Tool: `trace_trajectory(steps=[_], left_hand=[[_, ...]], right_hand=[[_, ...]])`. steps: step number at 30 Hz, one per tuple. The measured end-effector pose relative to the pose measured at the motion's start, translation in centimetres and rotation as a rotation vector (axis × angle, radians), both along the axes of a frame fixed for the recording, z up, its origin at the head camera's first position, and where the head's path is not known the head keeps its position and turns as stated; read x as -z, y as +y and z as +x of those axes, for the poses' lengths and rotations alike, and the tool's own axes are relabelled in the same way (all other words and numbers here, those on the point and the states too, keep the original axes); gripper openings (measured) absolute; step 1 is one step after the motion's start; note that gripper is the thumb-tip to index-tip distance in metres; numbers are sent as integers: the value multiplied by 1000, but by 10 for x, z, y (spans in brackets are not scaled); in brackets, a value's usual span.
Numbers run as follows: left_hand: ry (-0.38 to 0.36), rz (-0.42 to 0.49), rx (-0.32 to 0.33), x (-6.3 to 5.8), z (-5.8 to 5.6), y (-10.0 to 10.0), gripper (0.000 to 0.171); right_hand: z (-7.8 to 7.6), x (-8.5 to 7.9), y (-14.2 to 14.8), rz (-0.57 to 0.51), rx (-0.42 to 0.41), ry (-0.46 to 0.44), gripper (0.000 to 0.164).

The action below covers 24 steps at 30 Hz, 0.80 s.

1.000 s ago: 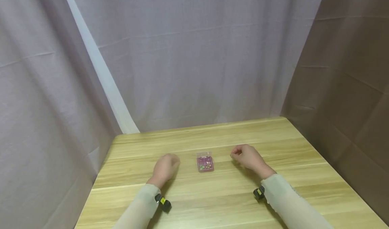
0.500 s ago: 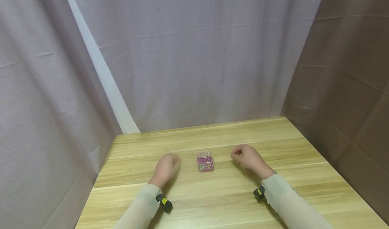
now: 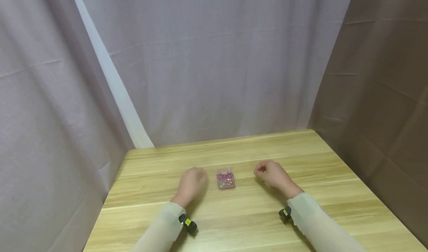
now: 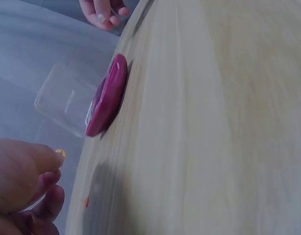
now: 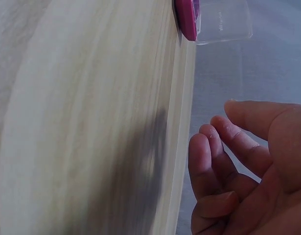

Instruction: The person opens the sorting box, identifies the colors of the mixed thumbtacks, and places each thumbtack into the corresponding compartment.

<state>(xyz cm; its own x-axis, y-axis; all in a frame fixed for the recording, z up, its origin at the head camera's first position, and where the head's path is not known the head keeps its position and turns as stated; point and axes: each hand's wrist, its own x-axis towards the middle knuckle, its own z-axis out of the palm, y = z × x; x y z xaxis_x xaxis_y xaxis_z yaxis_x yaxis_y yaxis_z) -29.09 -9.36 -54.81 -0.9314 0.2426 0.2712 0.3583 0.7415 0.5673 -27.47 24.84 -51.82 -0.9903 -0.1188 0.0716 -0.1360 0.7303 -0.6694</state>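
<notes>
A pink pill box (image 3: 226,183) lies on the table with its clear lid (image 4: 64,98) swung up at the far side. Several small green and yellowish pills sit in its near and right compartments. Left of the box, my left hand (image 3: 193,184) is raised above the tabletop. At its thumb tip it pinches a small orange pill (image 4: 61,152), mostly covered by the thumb. To the box's right my right hand (image 3: 275,173) hovers with fingers loosely curled. Nothing shows between the right thumb and fingers (image 5: 199,152).
A tiny orange piece (image 4: 86,201) lies on the wood-grain table (image 3: 254,222) below my left hand. Grey curtains (image 3: 214,66) hang behind and left of the table, and a brown one (image 3: 374,96) at the right.
My left hand has moved right, closer to the pill box. The right hand and the box have stayed in place.
</notes>
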Motion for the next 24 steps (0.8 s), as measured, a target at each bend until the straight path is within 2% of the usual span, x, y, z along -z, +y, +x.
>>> trace_trajectory(steps=[6, 12, 24], left_hand=[[-16, 14, 12, -4, 1, 16, 13], [-18, 13, 22, -1, -2, 30, 10], [-15, -19, 32, 2, -4, 39, 8]], right_hand=[[1, 1, 1, 3, 5, -6, 9], [2, 2, 2, 7, 6, 1, 11], [2, 11, 5, -43, 16, -50, 10]])
